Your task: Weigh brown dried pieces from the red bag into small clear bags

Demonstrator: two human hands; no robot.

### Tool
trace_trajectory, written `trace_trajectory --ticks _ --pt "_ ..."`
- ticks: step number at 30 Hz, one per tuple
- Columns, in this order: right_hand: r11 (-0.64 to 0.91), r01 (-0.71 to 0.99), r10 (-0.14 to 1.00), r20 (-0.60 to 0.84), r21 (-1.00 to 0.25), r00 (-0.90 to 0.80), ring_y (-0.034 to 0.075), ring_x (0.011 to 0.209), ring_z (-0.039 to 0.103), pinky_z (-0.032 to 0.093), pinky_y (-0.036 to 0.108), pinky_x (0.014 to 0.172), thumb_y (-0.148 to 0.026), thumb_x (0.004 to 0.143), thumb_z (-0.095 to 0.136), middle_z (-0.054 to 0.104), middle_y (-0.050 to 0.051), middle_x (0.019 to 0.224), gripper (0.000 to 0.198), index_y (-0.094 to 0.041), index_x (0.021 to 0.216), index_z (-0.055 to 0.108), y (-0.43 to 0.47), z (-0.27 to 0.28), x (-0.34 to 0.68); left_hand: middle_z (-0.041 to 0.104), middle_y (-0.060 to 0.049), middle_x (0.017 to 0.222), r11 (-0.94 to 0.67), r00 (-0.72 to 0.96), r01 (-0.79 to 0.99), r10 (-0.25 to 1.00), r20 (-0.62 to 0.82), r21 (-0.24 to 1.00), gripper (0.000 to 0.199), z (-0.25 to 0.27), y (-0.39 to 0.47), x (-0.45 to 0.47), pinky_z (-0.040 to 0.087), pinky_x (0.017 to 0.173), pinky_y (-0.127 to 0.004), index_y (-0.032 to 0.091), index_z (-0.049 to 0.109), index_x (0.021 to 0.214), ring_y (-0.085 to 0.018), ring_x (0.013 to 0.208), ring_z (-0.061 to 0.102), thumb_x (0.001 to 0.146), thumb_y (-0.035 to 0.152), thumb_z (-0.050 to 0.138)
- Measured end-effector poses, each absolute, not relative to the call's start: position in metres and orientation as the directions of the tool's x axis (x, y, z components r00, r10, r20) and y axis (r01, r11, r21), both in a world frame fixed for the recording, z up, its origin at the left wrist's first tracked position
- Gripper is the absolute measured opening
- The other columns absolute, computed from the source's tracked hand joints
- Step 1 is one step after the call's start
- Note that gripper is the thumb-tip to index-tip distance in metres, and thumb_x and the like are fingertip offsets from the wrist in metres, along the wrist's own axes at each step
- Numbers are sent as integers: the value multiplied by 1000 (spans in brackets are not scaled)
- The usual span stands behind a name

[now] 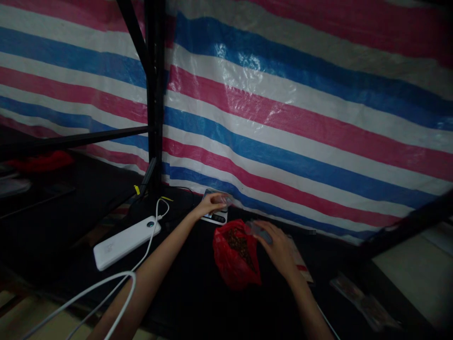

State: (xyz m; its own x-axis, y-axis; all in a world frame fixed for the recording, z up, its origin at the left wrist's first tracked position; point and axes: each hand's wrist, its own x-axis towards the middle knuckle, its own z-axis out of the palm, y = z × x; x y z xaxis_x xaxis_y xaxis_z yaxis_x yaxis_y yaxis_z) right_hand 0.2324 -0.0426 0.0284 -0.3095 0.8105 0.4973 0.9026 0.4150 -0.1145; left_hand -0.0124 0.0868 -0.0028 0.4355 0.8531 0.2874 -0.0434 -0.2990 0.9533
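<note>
My left hand reaches forward and holds a small clear container over a small digital scale near the striped tarp. An open red plastic bag full of small brown pieces lies on the dark table. My right hand sits at the bag's right edge and grips a small clear scoop-like item over the bag's mouth.
A white power bank with a white cable lies at the left. A black metal frame post stands behind it. Clear packets lie at the right. Flat cardboard lies under my right hand.
</note>
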Motion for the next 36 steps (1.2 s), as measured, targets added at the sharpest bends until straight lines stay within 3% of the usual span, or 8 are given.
trace_trajectory --ticks 3,8,12,18,21,27,32,36 --pt "426 889 857 388 -168 -338 22 100 55 41 39 85 -31 80 51 61 4 108 30 -27 110 54 -57 0 244 61 -7 105 -494 434 319 835 338 809 46 6 124 -15 41 83 -29 15 58 107 -21 96 56 65 34 65" --pt "408 900 864 383 -153 -327 20 100 55 45 36 85 -18 81 45 59 7 111 33 -22 114 50 -53 -21 244 58 -10 108 -531 488 491 825 287 691 59 2 142 -9 31 94 -39 19 59 102 -30 107 47 47 31 77" --pt "460 888 846 318 -27 -428 20 100 56 48 34 82 -10 81 39 57 10 114 36 -17 116 48 -36 -20 236 47 -16 119 -573 350 617 814 464 540 63 2 98 -11 31 93 -36 11 45 116 -27 112 43 68 49 59" --pt "574 807 768 251 138 -590 22 105 53 49 32 80 1 77 33 55 14 116 45 -14 117 48 -19 -24 221 61 -13 71 -345 311 825 938 150 448 55 -21 -18 -6 39 75 -35 16 62 73 -28 78 58 68 68 43" --pt "606 783 749 229 141 -621 22 103 54 50 32 79 3 76 34 55 14 117 46 -12 117 49 -21 -29 220 63 -16 71 -308 296 855 950 95 418 55 -43 -48 8 40 69 -35 12 62 89 -28 73 60 73 61 41" --pt "603 797 777 246 -25 -580 20 103 54 47 34 85 -3 78 40 57 12 115 42 -15 117 49 -35 -37 228 64 -11 95 -385 381 718 915 134 580 27 -54 -25 25 41 70 -29 20 57 99 -22 85 60 83 18 34" --pt "346 796 930 294 -497 -222 24 104 53 41 42 90 -8 70 53 58 13 109 38 -15 108 56 -30 -48 218 66 -7 90 -134 9 309 990 138 942 26 -62 12 52 42 73 -28 19 57 94 -20 82 61 85 21 33" --pt "267 681 960 248 -681 -129 23 89 61 46 40 81 -6 65 54 64 10 98 35 -16 98 62 -17 -54 205 65 -6 88 -37 -211 -10 977 34 999 23 -78 23 75 44 74 -29 17 55 90 -18 80 59 81 21 34"
